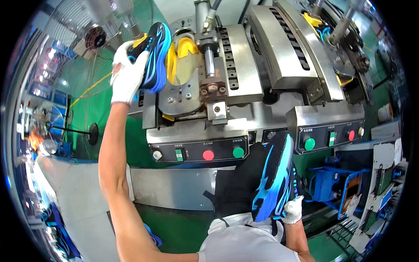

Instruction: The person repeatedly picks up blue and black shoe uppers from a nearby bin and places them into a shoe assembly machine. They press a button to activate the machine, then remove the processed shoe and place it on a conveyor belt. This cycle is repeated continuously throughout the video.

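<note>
I see the left hand (128,72) gripping a blue-black shoe (158,59) just left of the yellow-padded cradle (187,46), long axes nearly parallel; the right hand (293,210), farther, grasps another shoe (276,174) below and right of that cradle.

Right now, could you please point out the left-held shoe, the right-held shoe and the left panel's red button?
Left-held shoe (159,62): head view, on its sole.
Right-held shoe (276,179): head view, on its sole.
Red button (208,155): head view, face centre.
</note>
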`<act>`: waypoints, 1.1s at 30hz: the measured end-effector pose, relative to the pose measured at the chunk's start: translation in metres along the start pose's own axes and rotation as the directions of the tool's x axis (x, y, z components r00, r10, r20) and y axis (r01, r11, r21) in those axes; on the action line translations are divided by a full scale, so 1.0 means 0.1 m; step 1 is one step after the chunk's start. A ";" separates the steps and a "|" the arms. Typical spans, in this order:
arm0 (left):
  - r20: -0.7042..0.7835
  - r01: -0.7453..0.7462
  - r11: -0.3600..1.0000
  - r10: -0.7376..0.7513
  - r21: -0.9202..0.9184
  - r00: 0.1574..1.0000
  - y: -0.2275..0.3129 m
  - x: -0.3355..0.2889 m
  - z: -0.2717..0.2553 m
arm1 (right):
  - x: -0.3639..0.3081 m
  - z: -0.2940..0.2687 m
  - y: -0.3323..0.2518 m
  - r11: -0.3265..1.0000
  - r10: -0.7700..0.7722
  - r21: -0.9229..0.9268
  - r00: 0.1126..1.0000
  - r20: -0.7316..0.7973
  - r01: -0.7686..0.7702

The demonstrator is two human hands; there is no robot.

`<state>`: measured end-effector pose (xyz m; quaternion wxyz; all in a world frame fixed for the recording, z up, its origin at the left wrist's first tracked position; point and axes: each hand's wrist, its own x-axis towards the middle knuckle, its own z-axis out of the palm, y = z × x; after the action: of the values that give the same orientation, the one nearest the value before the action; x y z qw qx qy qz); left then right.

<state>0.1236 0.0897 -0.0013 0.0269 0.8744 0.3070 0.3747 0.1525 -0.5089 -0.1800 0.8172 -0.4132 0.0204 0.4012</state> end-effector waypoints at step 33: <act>0.299 0.671 0.735 -0.665 0.096 0.685 -0.95 -5.58 -1.11 | 5.03 3.91 0.52 -0.407 -0.199 -0.898 0.943 0.266 0.167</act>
<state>-0.2966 -0.1647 -0.3041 0.2191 0.7499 0.5917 0.1989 0.3414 0.1001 -0.1407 0.1724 -0.9038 -0.3802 0.0937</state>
